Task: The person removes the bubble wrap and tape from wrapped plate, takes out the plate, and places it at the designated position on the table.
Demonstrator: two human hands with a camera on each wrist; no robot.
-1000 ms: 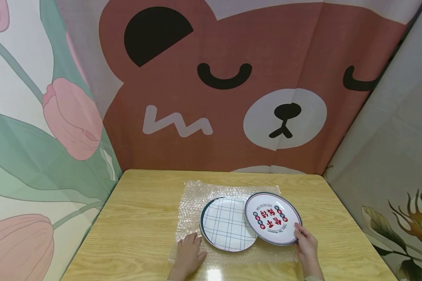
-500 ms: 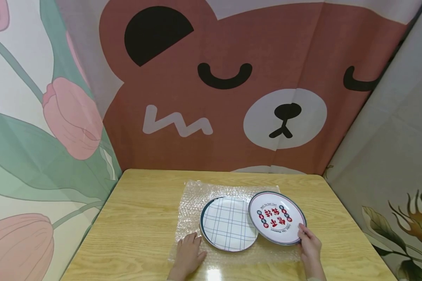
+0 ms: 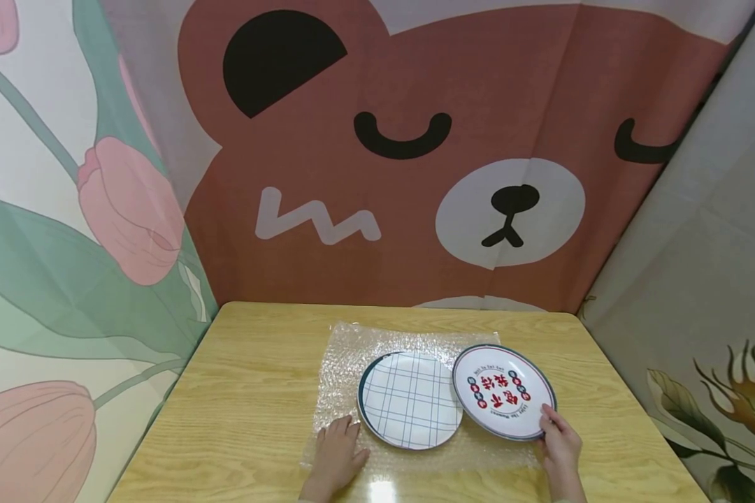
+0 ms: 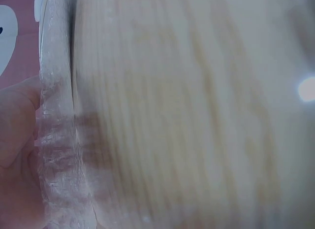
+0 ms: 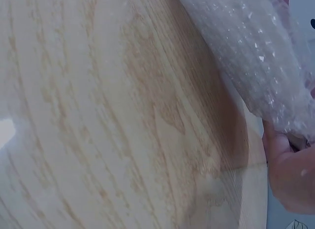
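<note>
A white plate with red characters and a dark blue rim (image 3: 503, 391) is pinched at its right edge by my right hand (image 3: 561, 440), thumb on top. It is tilted, and its left edge slightly overlaps or lies very close to a white plate with a blue grid pattern (image 3: 409, 402). That grid plate lies on a sheet of bubble wrap (image 3: 340, 370). My left hand (image 3: 336, 450) rests palm down on the wrap's front left part, fingers relaxed, just left of the grid plate. In the right wrist view the right hand (image 5: 293, 175) is partly cut off, next to bubble wrap (image 5: 246, 51).
The wooden table (image 3: 252, 391) extends on both sides of the wrap. A brown bear-print cloth (image 3: 327, 265) hangs behind its back edge. Floral cloths hang at the left (image 3: 31, 293) and right (image 3: 679, 293).
My right hand has shifted to the right with the character plate, uncovering more of the grid plate's right side. The left hand stays where it was.
</note>
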